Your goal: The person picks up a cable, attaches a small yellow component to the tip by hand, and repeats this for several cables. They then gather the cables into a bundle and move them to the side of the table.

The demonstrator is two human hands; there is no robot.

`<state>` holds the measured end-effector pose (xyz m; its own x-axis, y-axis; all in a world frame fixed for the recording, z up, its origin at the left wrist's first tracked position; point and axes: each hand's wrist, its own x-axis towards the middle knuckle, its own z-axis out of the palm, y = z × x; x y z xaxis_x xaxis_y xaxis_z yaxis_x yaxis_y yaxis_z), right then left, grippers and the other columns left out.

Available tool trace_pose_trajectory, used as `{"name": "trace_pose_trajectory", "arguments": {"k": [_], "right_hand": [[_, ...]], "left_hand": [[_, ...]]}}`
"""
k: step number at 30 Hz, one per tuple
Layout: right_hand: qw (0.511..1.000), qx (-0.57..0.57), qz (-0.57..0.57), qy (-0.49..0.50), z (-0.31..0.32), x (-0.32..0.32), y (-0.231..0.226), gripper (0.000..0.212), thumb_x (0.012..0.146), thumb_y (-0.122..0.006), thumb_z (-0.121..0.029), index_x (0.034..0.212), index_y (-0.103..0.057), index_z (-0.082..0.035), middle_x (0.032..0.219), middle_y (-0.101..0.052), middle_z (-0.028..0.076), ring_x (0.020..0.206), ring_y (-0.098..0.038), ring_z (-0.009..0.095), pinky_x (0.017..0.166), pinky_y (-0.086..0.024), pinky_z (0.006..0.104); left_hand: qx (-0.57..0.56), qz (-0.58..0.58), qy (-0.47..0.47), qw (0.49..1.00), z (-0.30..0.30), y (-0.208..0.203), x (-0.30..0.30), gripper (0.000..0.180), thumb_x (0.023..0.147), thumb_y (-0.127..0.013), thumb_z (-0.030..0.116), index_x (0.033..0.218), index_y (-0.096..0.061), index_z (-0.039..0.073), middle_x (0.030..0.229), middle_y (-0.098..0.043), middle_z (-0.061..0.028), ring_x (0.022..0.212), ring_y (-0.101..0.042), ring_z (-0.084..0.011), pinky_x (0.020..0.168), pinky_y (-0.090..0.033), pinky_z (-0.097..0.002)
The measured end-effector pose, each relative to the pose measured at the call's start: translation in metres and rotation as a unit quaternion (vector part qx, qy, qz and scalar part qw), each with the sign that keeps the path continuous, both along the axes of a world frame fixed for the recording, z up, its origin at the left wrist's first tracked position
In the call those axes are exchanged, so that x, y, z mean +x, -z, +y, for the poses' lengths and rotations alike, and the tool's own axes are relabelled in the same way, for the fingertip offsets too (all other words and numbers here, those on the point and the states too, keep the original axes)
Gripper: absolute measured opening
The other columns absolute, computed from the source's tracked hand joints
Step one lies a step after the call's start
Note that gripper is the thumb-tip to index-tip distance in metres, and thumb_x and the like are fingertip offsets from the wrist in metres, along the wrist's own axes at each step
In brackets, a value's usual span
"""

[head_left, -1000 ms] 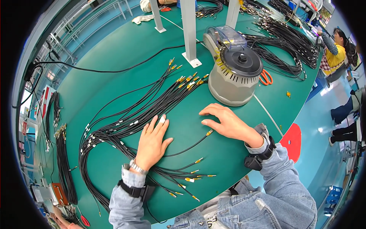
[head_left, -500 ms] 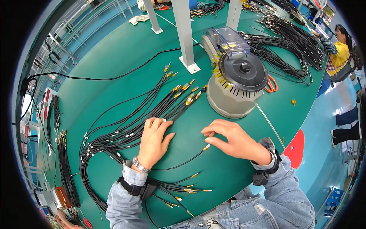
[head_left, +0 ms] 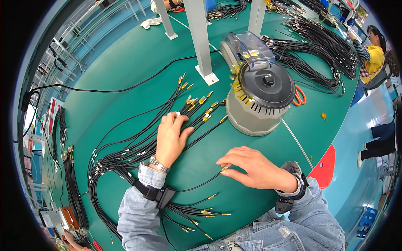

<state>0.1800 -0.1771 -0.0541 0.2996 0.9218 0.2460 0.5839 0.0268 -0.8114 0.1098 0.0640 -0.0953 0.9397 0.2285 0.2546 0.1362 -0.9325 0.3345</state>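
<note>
Thin black cables (head_left: 125,160) with gold-coloured tape near their tips lie in a curved bundle on the green table. My left hand (head_left: 169,136) is open on top of this bundle, thumb apart from the bent fingers, touching the cables near their taped ends. Between the thumb and fingertips of my right hand (head_left: 257,169) is the taped tip of a single cable (head_left: 201,184), which runs back under my left wrist. A smaller group of cable ends (head_left: 201,212) fans out by my left sleeve. Beyond my hands stands a round grey tape dispenser (head_left: 255,113) with a black lid.
Orange-handled scissors (head_left: 300,95) lie right of the dispenser. A white metal post (head_left: 200,46) rises behind it. More cables (head_left: 314,54) cover the far right, where a person in yellow (head_left: 372,60) sits. Another cable bundle (head_left: 74,188) lies left. A red piece (head_left: 324,169) juts from the right edge.
My left hand has slid farther away along the bundle. My right hand has come down and left, closing on the single cable's tip.
</note>
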Motion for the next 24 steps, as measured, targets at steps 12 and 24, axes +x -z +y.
{"name": "trace_pose_trajectory", "arguments": {"k": [12,24], "right_hand": [[1.0,-0.017,0.002,-0.016,-0.002,0.0,-0.003,0.024,0.079,-0.064,-0.011,0.101,-0.057,-0.005,0.085,-0.061,0.007,0.078,-0.058,0.024,0.071,-0.043,0.0343],[0.999,-0.033,-0.006,-0.006,0.002,-0.002,-0.001,0.021,0.078,-0.065,-0.01,0.097,-0.059,-0.003,0.081,-0.06,0.006,0.076,-0.058,0.022,0.069,-0.043,0.0326]], "left_hand": [[0.014,-0.068,-0.029,0.997,0.016,0.007,-0.003,0.046,0.075,-0.069,0.025,0.113,-0.053,0.006,0.123,-0.045,-0.0158,0.114,-0.041,-0.0325,0.092,-0.036,-0.0405],[0.053,-0.028,-0.133,0.989,0.083,0.017,-0.007,0.021,0.08,-0.063,0.02,0.096,-0.057,0.008,0.09,-0.055,-0.0112,0.084,-0.054,-0.0293,0.07,-0.044,-0.0399]]}}
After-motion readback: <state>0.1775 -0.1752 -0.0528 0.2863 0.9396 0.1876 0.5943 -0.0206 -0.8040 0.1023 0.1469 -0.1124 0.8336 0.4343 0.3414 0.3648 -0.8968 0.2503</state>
